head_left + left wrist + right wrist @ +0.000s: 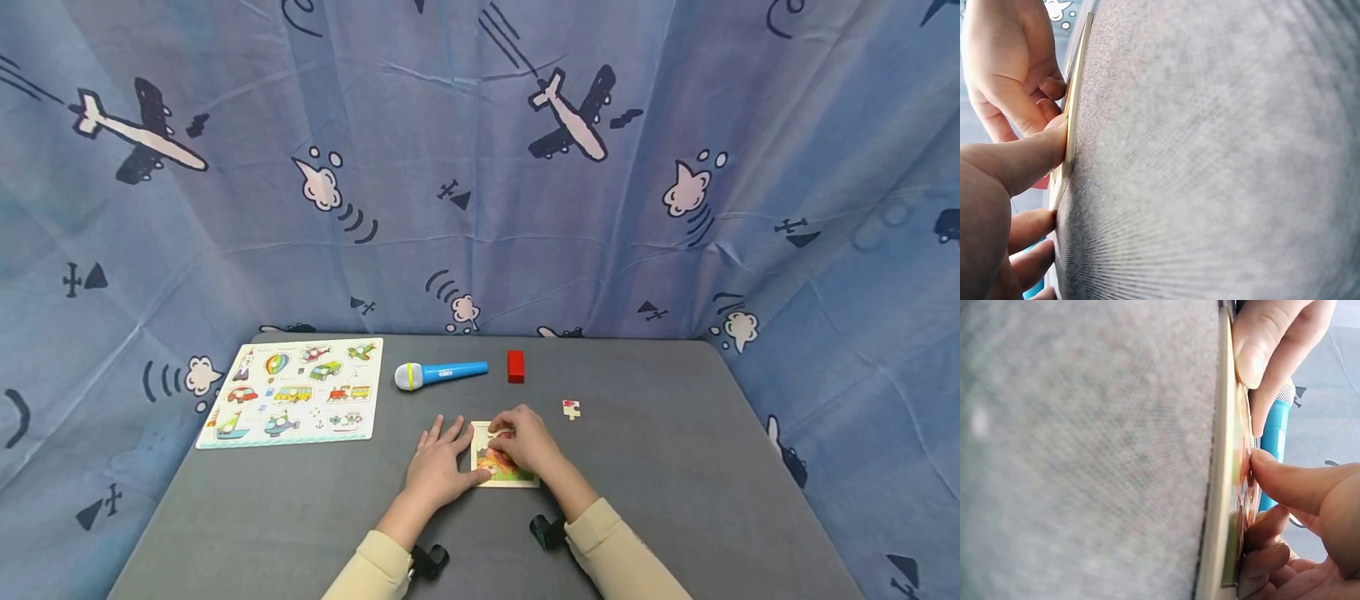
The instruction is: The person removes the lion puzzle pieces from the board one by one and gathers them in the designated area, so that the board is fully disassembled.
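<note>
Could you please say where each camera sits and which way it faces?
Head: worn on the head, facing forward and down at table and puzzle; left hand, right hand and sleeves show.
Left wrist: worn there, looking low across the table to the puzzle; both hands show.
Right wrist: likewise, from the other side; both hands show.
Head and right wrist share the blue microphone.

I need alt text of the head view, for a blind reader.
A person's left hand and right hand touch a small framed puzzle on a grey table. Nearby, left to right, lie a vehicle picture board, a blue microphone, a red block and a loose puzzle piece.
</note>
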Demonstrator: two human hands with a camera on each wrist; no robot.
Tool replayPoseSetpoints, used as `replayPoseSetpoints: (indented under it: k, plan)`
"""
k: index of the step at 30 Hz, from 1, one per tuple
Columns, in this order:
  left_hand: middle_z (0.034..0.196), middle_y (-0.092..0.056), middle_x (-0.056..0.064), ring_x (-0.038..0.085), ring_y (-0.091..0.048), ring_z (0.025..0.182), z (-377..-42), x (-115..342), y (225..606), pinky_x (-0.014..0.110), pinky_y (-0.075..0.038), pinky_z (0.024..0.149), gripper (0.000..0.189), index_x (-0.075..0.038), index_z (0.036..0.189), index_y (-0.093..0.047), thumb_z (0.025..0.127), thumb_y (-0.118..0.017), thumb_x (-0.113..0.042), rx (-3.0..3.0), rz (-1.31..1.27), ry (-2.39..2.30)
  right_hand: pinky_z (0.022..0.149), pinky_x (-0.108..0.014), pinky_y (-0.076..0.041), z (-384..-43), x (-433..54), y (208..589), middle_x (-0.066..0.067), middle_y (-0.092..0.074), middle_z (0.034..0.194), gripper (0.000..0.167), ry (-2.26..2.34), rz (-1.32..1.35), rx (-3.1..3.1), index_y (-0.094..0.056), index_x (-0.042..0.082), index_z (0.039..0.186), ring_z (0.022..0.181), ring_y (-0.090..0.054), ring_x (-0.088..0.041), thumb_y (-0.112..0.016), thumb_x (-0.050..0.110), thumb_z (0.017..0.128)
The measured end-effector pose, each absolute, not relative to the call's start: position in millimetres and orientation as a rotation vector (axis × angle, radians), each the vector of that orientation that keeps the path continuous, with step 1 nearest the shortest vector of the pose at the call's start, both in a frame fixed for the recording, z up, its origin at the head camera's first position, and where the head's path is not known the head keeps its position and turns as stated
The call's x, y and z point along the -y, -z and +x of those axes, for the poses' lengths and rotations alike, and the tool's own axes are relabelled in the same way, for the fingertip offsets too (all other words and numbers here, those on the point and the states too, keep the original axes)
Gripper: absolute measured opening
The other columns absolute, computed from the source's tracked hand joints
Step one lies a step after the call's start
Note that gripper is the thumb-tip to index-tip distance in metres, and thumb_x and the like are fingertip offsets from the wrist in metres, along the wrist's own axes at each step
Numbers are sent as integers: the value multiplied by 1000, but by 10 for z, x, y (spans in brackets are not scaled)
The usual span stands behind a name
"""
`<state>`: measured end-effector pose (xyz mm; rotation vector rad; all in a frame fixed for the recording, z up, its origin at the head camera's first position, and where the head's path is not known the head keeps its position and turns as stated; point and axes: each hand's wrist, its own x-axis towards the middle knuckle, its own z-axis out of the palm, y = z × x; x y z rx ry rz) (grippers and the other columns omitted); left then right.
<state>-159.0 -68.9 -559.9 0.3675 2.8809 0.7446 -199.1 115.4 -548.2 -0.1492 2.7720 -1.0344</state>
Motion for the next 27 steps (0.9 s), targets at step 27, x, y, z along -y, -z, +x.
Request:
replayPoseSetpoints:
  k: [27]
  plan:
    - [158,-43,9,40,-25,152,-1563,671,5604,58,-25,122,84,-14,148,-53,81,-78,-57,-2913,357,-745,62,-25,-50,-2025,-1422,5340,1,-70,77,14,1438,-35,-2769,-73,10,93,69,-60,-11,-82,16,85]
